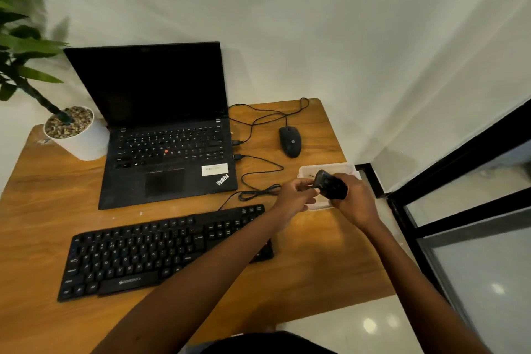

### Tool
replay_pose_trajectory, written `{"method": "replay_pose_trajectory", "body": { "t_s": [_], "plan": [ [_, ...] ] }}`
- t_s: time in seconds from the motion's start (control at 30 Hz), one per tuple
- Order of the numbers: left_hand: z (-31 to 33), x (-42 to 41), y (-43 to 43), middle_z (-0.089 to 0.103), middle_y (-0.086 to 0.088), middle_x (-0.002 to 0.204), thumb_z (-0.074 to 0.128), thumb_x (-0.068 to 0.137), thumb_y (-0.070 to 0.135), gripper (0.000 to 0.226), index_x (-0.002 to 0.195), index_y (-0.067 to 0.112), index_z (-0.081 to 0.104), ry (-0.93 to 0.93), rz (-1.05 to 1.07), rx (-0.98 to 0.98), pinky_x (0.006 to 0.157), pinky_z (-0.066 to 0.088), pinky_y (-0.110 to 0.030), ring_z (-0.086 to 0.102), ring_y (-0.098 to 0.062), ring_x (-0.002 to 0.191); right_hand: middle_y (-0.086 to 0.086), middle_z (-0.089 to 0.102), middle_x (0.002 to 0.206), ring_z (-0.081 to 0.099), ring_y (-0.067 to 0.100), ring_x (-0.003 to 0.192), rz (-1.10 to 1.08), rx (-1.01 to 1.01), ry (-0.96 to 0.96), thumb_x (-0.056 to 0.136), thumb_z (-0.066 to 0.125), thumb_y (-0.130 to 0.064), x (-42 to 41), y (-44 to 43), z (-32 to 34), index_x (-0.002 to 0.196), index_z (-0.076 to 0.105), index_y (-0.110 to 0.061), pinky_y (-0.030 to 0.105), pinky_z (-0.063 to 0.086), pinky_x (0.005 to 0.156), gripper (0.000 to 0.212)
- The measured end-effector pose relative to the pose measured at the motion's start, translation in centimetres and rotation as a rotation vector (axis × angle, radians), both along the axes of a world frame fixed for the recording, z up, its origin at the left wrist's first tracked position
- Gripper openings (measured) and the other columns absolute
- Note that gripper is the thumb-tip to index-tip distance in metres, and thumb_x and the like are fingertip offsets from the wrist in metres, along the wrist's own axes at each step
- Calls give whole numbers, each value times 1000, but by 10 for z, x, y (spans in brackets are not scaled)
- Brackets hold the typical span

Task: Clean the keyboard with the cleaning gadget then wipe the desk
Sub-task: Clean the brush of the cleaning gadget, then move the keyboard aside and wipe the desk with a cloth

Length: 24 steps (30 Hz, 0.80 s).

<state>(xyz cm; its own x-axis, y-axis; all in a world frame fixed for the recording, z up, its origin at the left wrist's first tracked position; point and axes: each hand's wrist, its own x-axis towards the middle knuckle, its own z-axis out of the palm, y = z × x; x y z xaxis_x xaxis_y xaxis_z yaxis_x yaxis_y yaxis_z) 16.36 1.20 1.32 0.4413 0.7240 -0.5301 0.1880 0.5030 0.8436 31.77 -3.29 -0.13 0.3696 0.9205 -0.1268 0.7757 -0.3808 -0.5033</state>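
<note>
- Over the white tray (349, 167) at the desk's right edge, the right hand (356, 204) is gripping the black cleaning gadget (330, 187), fingers wrapped round its body, holding it clear of the desk (301, 282)
- Beside it, the left hand (293, 199) is pinching at the gadget's near end with fingertips closed on it; whether it is pulling off a cap or drawing out a part cannot be told, as the contact is blurred
- Nearer the person, the external keyboard (138, 256) is lying flat on the desk, its right end crossed by the left forearm; neither hand is touching the keys
- At the back of the desk, the laptop (163, 129) is standing open with a dark screen, the mouse (290, 141) and its loose cable (258, 191) lying to its right, the potted plant (71, 132) to its left
- Judged from this arrangement, the task is sitting at its opening step: the gadget is being readied, and no cleaning of the keys appears under way
- Remaining, by this reading: passing the gadget over the keyboard, then wiping the desk; no cloth for that wipe is showing anywhere in view, though the tray's contents are too small to make out
</note>
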Motion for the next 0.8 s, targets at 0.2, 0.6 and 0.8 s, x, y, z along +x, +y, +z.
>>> {"method": "replay_pose_trajectory", "body": {
  "t_s": [0.2, 0.6, 0.8],
  "plan": [
    [-14, 26, 21, 62, -12, 121, 58, 86, 0, 43, 128, 3, 55, 243, -117, 233, 82, 52, -33, 61, -22, 102, 7, 59, 125, 49, 30, 115, 187, -40, -262, 80, 65, -9, 30, 25, -5, 126, 54, -17, 44, 37, 97, 48],
    [-31, 23, 15, 64, -11, 117, 53, 89, 3, 27, 114, 5, 63, 319, -142, 321, 81, 44, -25, 58, -22, 109, 4, 56, 124, 43, 24, 120, 398, -363, -385, 85, 62, -16, 39, 47, -28, 125, 51, -20, 38, 48, 89, 42],
    [-27, -8, 12, 66, -10, 112, 55, 87, 1, 27, 111, 5, 64, 252, -98, 321, 79, 48, -24, 57, -12, 94, 8, 57, 126, 52, 26, 114, 289, -315, -328, 80, 66, -12, 39, 53, -3, 128, 54, -18, 40, 51, 87, 49]
  ]
}}
